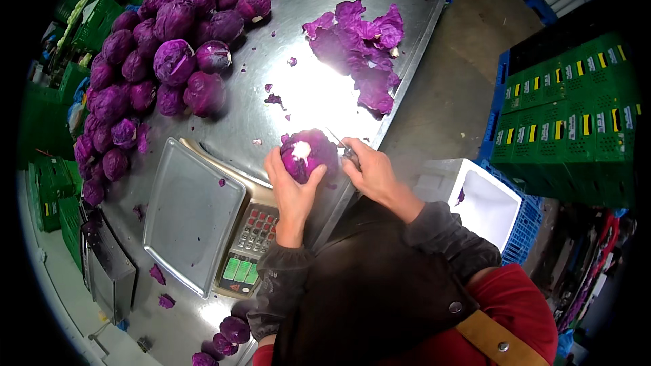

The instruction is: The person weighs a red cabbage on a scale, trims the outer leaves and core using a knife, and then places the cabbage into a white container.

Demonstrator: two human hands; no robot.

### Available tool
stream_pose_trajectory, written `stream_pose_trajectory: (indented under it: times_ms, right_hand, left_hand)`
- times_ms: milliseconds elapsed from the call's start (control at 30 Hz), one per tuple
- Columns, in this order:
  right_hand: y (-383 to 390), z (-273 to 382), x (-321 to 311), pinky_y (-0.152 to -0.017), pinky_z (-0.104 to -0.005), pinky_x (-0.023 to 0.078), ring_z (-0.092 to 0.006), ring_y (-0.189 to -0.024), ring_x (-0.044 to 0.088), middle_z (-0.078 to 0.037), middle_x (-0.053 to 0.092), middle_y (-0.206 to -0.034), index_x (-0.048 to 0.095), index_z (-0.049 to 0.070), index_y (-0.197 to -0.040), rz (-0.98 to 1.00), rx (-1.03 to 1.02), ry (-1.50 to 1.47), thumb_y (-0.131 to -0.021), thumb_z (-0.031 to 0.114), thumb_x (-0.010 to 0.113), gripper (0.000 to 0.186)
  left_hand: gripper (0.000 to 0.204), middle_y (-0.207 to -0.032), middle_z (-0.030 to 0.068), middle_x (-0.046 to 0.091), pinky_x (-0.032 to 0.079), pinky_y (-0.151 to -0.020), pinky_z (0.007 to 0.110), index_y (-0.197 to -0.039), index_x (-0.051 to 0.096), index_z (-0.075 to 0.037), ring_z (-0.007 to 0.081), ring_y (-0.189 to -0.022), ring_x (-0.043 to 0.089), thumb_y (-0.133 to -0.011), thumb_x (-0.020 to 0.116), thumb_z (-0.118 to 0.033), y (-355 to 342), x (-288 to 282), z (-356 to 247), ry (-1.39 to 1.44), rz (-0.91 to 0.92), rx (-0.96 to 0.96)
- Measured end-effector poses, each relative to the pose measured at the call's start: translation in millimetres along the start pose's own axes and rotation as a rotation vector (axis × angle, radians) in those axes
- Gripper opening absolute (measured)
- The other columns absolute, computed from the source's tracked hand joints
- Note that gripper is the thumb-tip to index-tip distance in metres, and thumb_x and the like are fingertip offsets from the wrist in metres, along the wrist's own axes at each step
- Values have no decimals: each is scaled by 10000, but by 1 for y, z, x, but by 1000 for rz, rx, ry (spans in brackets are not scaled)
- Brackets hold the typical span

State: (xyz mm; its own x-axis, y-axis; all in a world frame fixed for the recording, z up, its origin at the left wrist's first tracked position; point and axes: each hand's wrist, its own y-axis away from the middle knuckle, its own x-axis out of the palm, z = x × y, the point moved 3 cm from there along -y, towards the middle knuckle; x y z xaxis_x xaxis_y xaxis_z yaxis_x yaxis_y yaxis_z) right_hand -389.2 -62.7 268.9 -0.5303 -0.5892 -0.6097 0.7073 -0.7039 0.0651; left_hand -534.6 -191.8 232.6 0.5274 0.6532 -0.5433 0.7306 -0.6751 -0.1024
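Note:
A red cabbage (pixel 319 151) with its pale cut stem turned up rests in my left hand (pixel 293 188), whose fingers and thumb wrap its left and near sides. My right hand (pixel 371 171) is closed round the dark handle of a small knife (pixel 351 154). The knife's thin blade points up and left, close to the cabbage's right side; whether it touches I cannot tell. Beyond the cabbage, a heap of loose purple outer leaves (pixel 366 44) lies along the table's right edge. At the far left stands a big pile of red cabbages (pixel 174 62).
A scale with a metal pan (pixel 193 217) and keypad sits left of my hands on the metal table (pixel 271 88). Several small cabbages (pixel 234 330) lie near my left sleeve. To the right are a white bin (pixel 491 207) and stacked green crates (pixel 563 118).

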Motion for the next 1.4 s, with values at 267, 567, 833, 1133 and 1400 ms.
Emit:
stream_pose_trajectory:
  times_ms: [267,567,833,1133,1400]
  right_hand:
    - [-2,20,-9,-630,-458,519,-350,-705,676,-142,686,-859,529,89,-1298,-43,-99,245,-973,312,606,402]
    - [-23,10,1,-508,-428,493,-337,-563,647,-145,664,-715,515,112,-1367,-46,-248,534,-1001,390,570,462]
    - [-34,15,-3,-473,-409,482,-303,-551,670,-148,670,-676,580,85,-1261,17,-223,560,-1012,391,554,396]
    - [-95,3,4,-695,-469,531,-366,-842,698,-170,716,-877,748,140,-1068,204,-61,446,-1004,356,548,302]
    - [-116,-35,-9,-772,-489,544,-395,-863,700,-213,715,-878,736,44,-904,-16,17,377,-899,439,673,400]
  left_hand:
    - [999,-1349,289,451,418,-1054,474,-1439,333,87,442,-1260,473,-718,883,-330,-30,10,-14,-85,87,-55]
    - [1027,-1328,284,469,418,-1040,482,-1425,348,87,447,-1235,484,-691,897,-376,-38,14,-13,-127,120,-98]
    - [995,-1351,281,462,408,-1053,474,-1417,373,88,436,-1264,471,-706,887,-382,-40,16,-10,-135,123,-99]
    - [917,-1342,269,461,381,-1068,486,-1395,401,61,438,-1249,468,-701,887,-292,-16,16,-12,-104,6,13]
    - [989,-1525,250,321,275,-1178,500,-1483,318,-12,428,-1410,334,-683,888,-131,34,7,-4,63,13,199]
